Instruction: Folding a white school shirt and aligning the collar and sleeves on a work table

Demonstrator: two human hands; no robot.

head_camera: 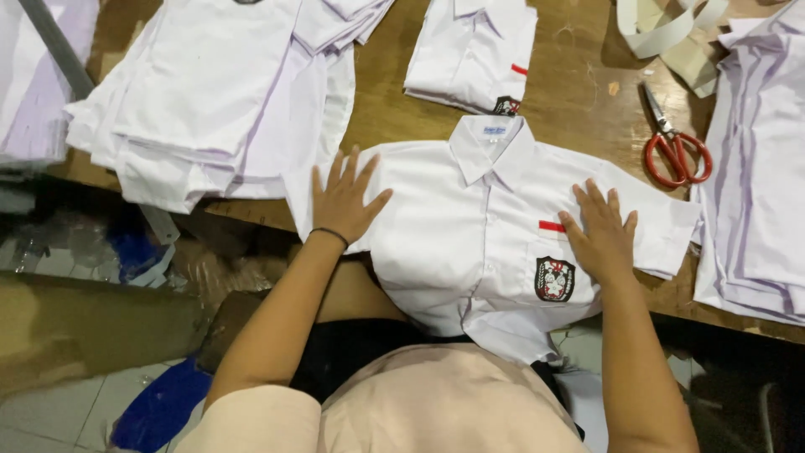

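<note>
While both hands are lying flat with fingers spread, neither is clenching or gripping anything; the left hand (pixel 342 201) is pressing on one shoulder of the white shirt (pixel 478 243), and the right hand (pixel 600 233) is pressing just beside the dark chest badge (pixel 555 279), under a small red stripe (pixel 551 226). That shirt is lying face up between the hands on the wooden table (pixel 394 101), its tail hanging over the near edge towards the person's lap; it is looking light, soft and limp, likely to crease and slide, so the sleeves and side seams seem the best places to take hold. Beyond the right hand, red-handled scissors (pixel 676 151) are lying; beyond the left hand, a stack of white cloth (pixel 210 92) is sitting; a folded shirt (pixel 474 52) is resting further ahead.
</note>
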